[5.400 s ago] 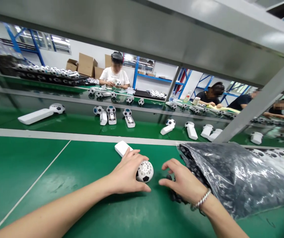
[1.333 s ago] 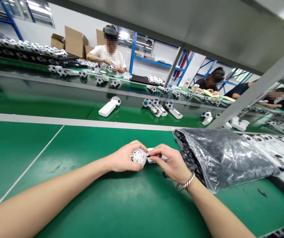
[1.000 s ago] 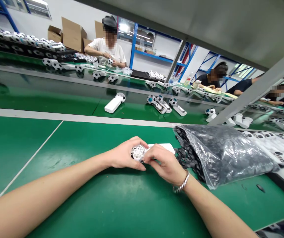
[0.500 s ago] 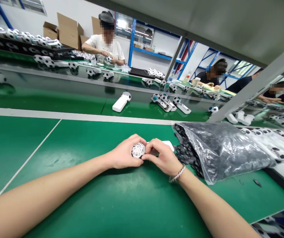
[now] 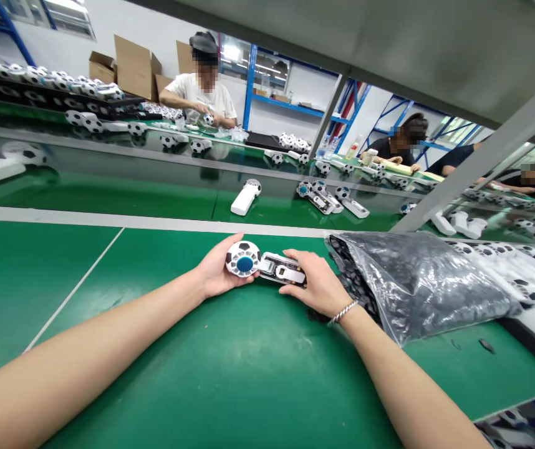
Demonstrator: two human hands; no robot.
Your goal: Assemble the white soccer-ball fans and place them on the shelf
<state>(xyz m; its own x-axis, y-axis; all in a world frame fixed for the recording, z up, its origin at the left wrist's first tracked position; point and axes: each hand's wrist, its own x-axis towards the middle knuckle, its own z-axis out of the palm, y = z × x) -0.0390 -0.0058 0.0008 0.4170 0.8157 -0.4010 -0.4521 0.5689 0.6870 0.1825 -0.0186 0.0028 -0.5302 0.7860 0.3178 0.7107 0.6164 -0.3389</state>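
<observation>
A handheld fan (image 5: 243,259) with a football-patterned round head and a blue centre lies across both hands. Its handle (image 5: 280,269) points right, and the casing is open so that the inner parts show. My left hand (image 5: 218,268) is closed around the left side of the head, with the palm partly beneath it. At the far end of the handle, my right hand (image 5: 317,284) grips between thumb and fingers. Just right of that hand, small black pieces (image 5: 358,292) spill from a clear plastic bag (image 5: 436,280), some hidden by my wrist.
Beyond the pale table edge, a conveyor (image 5: 169,193) carries a white fan (image 5: 246,198) and several opened ones (image 5: 321,198). A slanted metal post (image 5: 464,168) and overhead shelf stand at the right. Across the line a person (image 5: 202,93) works on a similar fan.
The fan has been turned over: its blue centre and open handle now face up instead of the white grille. My right hand has moved from the head to the handle end.
</observation>
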